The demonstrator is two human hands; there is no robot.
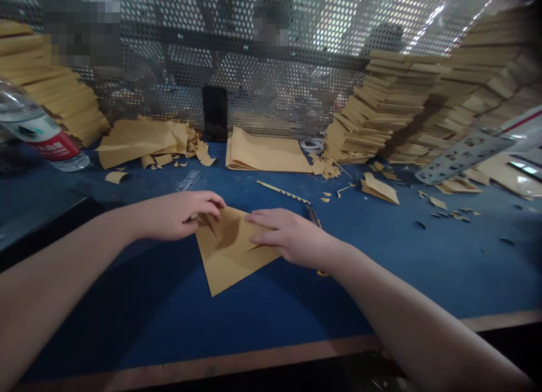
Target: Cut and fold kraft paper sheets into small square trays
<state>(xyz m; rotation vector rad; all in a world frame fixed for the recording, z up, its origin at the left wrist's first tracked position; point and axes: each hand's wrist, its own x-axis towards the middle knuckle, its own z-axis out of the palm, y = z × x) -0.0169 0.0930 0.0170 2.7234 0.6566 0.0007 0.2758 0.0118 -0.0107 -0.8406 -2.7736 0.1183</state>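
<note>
Hands press flat on a brown paper sheet (pixel 231 251) in the middle of the blue table (pixel 423 256). Left hand (pixel 178 214) and right hand (pixel 288 234) spread their fingers to keep its fold down, gripping nothing

Matt tan kraft paper sheet (pixel 231 251) on a blue, felt-like table cover (pixel 381 268), wooden front edge (pixel 254 361), perforated metal screen (pixel 271 98)

Both forearms reach forward, converging at the brown paper sheet (pixel 231 251). Left hand (pixel 178 214) palm down, fingers curled on its upper-left edge. Right hand (pixel 288 236) flat, fingers extended over its right corner.
</note>
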